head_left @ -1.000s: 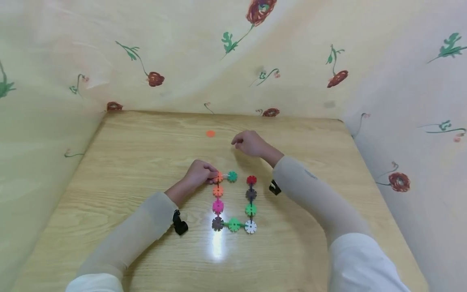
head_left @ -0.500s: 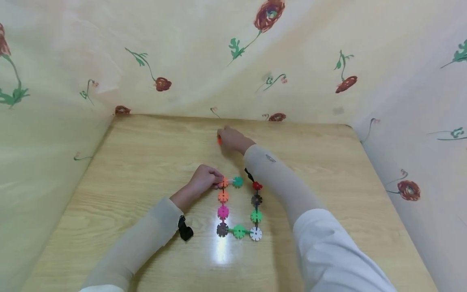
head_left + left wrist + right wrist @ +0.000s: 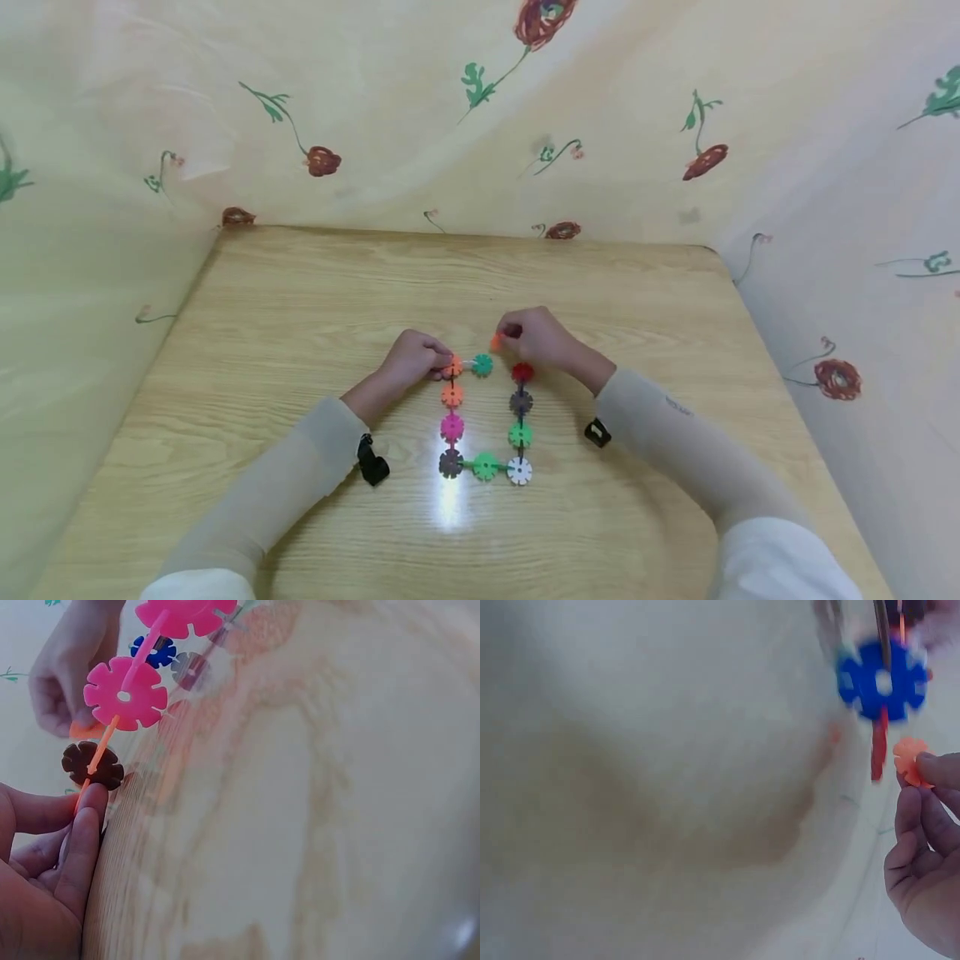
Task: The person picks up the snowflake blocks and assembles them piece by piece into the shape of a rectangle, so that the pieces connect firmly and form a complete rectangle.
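A chain of plastic interlocking snowflake discs lies on the table in a U-like outline, with a gap on its far side between a teal disc (image 3: 482, 364) and a red disc (image 3: 522, 372). At its far left corner my left hand (image 3: 408, 357) pinches an orange disc (image 3: 454, 365) between thumb and fingers. My right hand (image 3: 542, 335) is just beyond the gap, close by the red disc. It pinches a loose orange disc (image 3: 909, 759) by its edge, notches showing in the right wrist view. Edge-on discs link the flat ones, such as a pink disc (image 3: 452, 428).
The wood-grain table (image 3: 300, 283) meets a flower-printed cloth (image 3: 390, 150) at the back and sides. The near side of the chain holds a green disc (image 3: 484, 466) and a white disc (image 3: 519, 470). Light glares on the tabletop below the chain.
My right hand reached to the far part of the table, took hold of the loose orange disc and brought it back towards the gap. My left hand stays on the corner disc.
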{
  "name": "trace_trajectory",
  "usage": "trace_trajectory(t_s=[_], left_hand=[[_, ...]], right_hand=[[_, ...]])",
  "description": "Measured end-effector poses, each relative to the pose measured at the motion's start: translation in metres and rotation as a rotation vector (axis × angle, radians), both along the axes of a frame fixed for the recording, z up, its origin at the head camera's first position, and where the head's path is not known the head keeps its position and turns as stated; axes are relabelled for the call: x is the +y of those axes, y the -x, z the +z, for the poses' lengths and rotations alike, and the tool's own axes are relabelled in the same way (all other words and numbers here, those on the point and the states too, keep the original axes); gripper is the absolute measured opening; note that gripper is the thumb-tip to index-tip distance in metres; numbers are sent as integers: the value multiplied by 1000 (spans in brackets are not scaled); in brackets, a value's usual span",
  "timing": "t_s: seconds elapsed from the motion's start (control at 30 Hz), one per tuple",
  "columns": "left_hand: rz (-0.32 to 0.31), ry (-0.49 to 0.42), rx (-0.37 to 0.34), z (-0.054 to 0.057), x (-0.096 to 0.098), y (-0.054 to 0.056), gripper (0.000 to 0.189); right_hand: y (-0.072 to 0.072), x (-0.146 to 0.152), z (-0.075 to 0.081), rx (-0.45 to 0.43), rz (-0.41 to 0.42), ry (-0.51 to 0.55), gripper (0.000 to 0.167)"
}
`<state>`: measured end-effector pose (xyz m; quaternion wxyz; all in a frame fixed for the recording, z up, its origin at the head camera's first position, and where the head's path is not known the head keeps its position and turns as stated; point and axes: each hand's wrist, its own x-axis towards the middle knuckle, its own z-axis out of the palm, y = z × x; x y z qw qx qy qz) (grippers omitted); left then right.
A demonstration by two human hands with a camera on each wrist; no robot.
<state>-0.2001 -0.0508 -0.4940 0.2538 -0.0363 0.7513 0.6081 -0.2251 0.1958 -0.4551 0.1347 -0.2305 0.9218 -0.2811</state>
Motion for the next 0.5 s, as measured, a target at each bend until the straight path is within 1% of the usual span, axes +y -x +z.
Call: trace_trajectory(t_s=[0.07,0.17,0.4,0.5], left_hand=[[6,6,6,0,-2,0,15],[3,8,16,0,-4,-2,15],[-10,21,36,2,-3,-5,16],[-18,28,35,2,-1,-5,16]], right_hand=[[-12,2,-1,10,14,9,6],[-24,2,-2,23,32,25,4],[-35,5,-6,36,48,17,5],[-38,7,-6,75,69,6,5]])
